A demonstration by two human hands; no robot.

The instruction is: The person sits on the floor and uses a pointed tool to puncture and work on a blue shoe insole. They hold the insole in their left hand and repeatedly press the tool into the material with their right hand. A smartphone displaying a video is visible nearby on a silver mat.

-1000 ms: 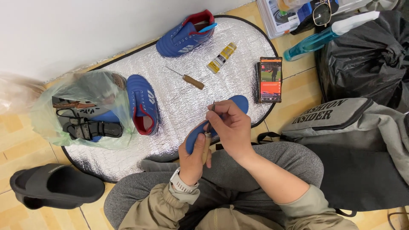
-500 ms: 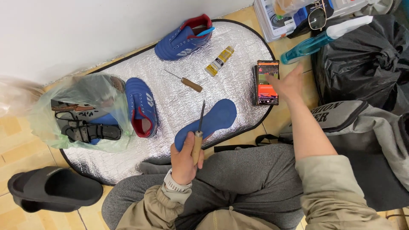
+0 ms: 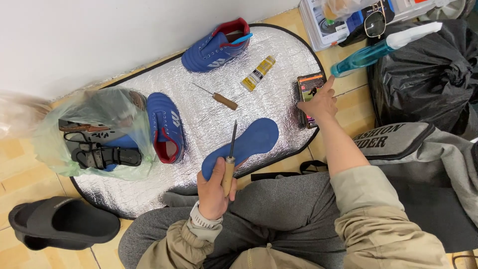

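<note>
My left hand [image 3: 216, 187] grips a blue shoe insole [image 3: 249, 143] together with a wooden-handled awl [image 3: 230, 157], its metal tip pointing up over the insole. My right hand [image 3: 318, 102] reaches out to the right, index finger touching the lit screen of a smartphone [image 3: 309, 94] that lies on the silver mat [image 3: 209, 124]. A blue shoe with red lining [image 3: 167, 127] lies on its side left of the insole. A second blue shoe [image 3: 215, 46] sits at the mat's far edge.
A second wooden-handled awl [image 3: 216, 97] and a yellow glue tube [image 3: 258, 73] lie on the mat. A clear plastic bag [image 3: 94, 132] with black sandals is at left, a black slipper [image 3: 62, 224] lower left. A teal spray bottle [image 3: 378, 49], black bag [image 3: 428, 74] and grey backpack [image 3: 398, 142] crowd the right.
My right hand let go of the insole and awl and moved right to the smartphone. The left hand now holds insole and awl alone.
</note>
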